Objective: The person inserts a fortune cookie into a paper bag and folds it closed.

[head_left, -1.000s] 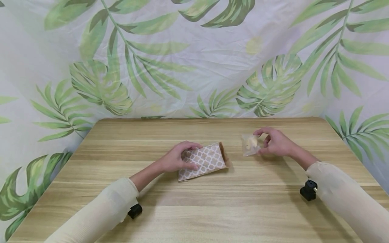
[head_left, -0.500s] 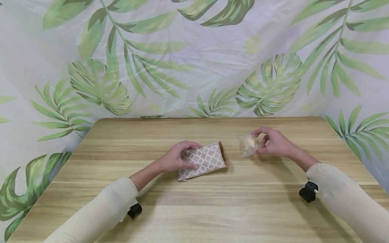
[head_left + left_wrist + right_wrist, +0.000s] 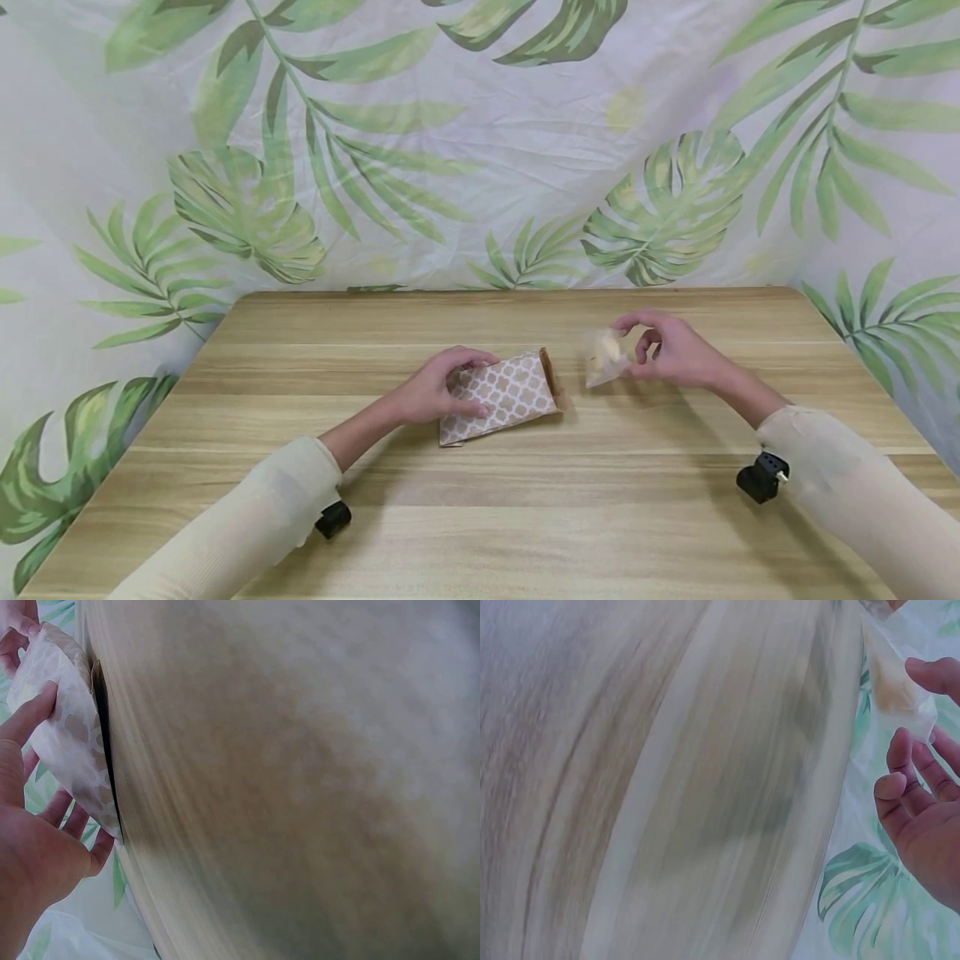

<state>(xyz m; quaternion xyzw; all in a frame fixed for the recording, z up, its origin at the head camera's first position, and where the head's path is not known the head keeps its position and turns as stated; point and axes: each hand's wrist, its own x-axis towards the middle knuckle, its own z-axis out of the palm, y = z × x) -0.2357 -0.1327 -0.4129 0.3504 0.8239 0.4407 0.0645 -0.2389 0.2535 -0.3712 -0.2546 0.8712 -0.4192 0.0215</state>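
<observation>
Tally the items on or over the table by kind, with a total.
Patterned paper bag, held by the left hand: 1
Clear packet with a pale snack, pinched by the right hand: 1
Total: 2

The paper bag [image 3: 504, 396] has a beige and white lattice pattern. The backdrop cloth [image 3: 480, 142] is white with green palm leaves. The table [image 3: 480, 500] is light wood grain.

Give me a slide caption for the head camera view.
Left hand holds a patterned paper bag on the table; right hand pinches a clear packet.
</observation>
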